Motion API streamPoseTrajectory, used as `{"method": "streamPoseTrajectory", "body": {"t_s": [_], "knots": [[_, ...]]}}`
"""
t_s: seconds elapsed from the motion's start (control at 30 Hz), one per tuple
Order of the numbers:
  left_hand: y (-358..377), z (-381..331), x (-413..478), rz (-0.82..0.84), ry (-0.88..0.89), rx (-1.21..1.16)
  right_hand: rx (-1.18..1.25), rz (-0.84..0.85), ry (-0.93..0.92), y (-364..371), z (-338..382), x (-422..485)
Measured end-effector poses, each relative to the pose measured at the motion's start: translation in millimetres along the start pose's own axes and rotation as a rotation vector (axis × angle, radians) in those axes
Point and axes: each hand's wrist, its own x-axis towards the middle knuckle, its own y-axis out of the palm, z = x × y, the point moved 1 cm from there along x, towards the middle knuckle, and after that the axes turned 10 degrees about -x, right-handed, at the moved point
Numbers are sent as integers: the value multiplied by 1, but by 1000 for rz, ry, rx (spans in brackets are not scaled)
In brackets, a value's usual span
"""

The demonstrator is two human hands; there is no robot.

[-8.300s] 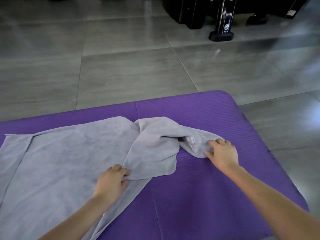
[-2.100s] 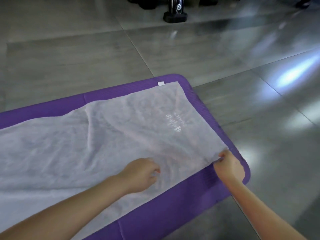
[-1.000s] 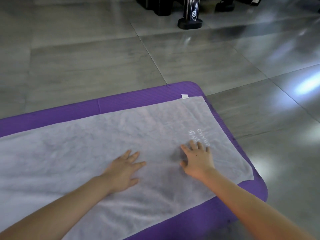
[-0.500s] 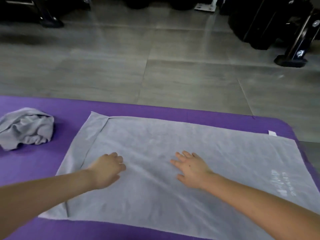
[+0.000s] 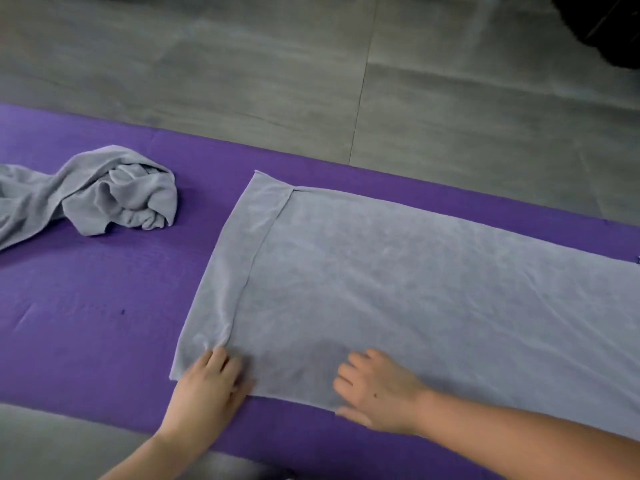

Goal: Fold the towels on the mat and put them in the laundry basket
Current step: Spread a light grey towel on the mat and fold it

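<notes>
A grey towel lies spread flat on the purple mat, with a narrow strip folded over along its left end. My left hand rests on the towel's near left corner, fingers straight. My right hand lies flat on the towel's near edge, a little to the right, fingers spread. A second grey towel sits crumpled on the mat at the far left. No laundry basket is in view.
Grey tiled floor surrounds the mat on the far side and shows at the near left. A dark object stands at the top right corner.
Both hands slid from the towel's middle toward its near edge and left corner. The view turned left, bringing the crumpled towel further into sight.
</notes>
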Motion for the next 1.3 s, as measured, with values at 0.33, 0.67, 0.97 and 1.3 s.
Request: {"method": "streamPoseTrajectory", "body": {"t_s": [0.33,0.67,0.97,1.3], "knots": [[-13,17,8,114,-252,-98,49,62,191,17,45,25],[-45,22,58,237,-276,-8,439,6,333,-18,-8,66],[-55,69,167,-207,-339,-355,421,6,823,-36,-67,176],[-38,86,164,-201,-425,-508,508,-6,1165,-34,-104,257]]}}
